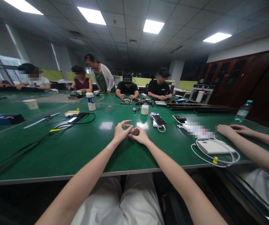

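A small silvery round metal part (132, 131) stands at the green tabletop between my two hands; its kind is too small to make out. My right hand (141, 136) is closed around it, thumb on the near side and fingers behind. My left hand (121, 132) curves beside it with the thumb tip at the part's top and the index finger stretched away from the thumb. Beyond my hands are a white jar (144, 109), a small dark metal piece (134, 110) and a little grey cylinder (110, 108).
A phone on a white power bank (159, 120) lies to the right, near a white box with looped cable (215, 147). Another person's hands (228, 130) rest farther right. Black cables (42, 137) run across the left. A bottle (91, 100) and paper cup (30, 104) stand beyond; people sit opposite.
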### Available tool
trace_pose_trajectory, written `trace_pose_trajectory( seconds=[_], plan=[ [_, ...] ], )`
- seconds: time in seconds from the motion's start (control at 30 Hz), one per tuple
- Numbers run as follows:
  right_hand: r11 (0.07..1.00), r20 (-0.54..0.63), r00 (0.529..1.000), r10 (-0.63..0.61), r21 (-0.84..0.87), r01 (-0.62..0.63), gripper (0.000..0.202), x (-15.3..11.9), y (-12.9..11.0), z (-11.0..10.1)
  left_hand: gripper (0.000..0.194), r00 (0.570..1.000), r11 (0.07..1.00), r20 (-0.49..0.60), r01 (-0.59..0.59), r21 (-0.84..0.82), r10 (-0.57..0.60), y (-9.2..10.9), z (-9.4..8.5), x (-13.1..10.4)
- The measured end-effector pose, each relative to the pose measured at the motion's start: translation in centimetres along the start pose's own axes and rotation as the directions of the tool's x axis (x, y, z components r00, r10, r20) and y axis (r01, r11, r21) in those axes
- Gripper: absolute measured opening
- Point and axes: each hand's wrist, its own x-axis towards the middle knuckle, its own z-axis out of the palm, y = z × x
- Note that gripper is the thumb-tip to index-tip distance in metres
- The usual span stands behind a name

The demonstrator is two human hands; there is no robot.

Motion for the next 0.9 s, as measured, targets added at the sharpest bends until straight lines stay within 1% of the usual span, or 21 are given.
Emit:
trace_pose_trajectory(
  seconds=[0.1,0.17,0.23,0.3,0.37,0.5,0.6,0.73,0.9],
  plan=[
    [1.000,0.001,1.000,-0.005,-0.016,0.005,0.036,0.0,0.0,0.0,0.037,0.997,0.997,-0.047,0.060,0.038,-0.058,-1.1,-0.7,0.2],
    [1.000,0.002,1.000,-0.009,-0.023,0.009,0.037,-0.1,-0.1,0.0,0.030,0.993,0.991,-0.038,0.110,0.081,-0.107,-2.2,-1.2,0.1],
    [0.999,0.002,1.000,-0.014,-0.032,0.014,0.037,-0.1,-0.1,-0.1,0.019,0.989,0.981,-0.016,0.150,0.120,-0.149,-3.0,-1.6,-0.2],
    [0.999,0.000,1.000,-0.021,-0.046,0.021,0.037,-0.2,-0.2,-0.1,0.014,0.987,0.978,-0.007,0.160,0.135,-0.160,-3.3,-1.7,-0.4],
    [0.998,-0.003,1.000,-0.028,-0.064,0.028,0.037,-0.2,-0.1,-0.2,0.017,0.991,0.985,-0.015,0.131,0.116,-0.130,-2.9,-1.6,-0.5],
    [0.995,-0.007,0.999,-0.035,-0.096,0.034,0.036,-0.1,0.0,-0.2,0.032,0.999,1.000,-0.033,0.012,0.020,-0.012,-1.1,-0.8,-0.2],
    [0.993,-0.010,0.999,-0.033,-0.111,0.032,0.036,0.0,0.1,-0.1,0.032,0.999,0.998,0.000,-0.044,-0.039,0.044,-0.3,-0.2,-0.3],
    [0.993,-0.007,0.999,-0.035,-0.116,0.034,0.036,0.0,0.2,-0.1,0.029,0.997,0.994,0.043,-0.063,-0.088,0.067,-0.3,0.2,-0.5],
    [0.993,-0.003,0.999,-0.051,-0.102,0.050,0.033,-0.1,0.3,-0.1,0.032,0.995,0.993,0.083,-0.047,-0.111,0.056,-0.4,0.1,-0.7]
  ],
)
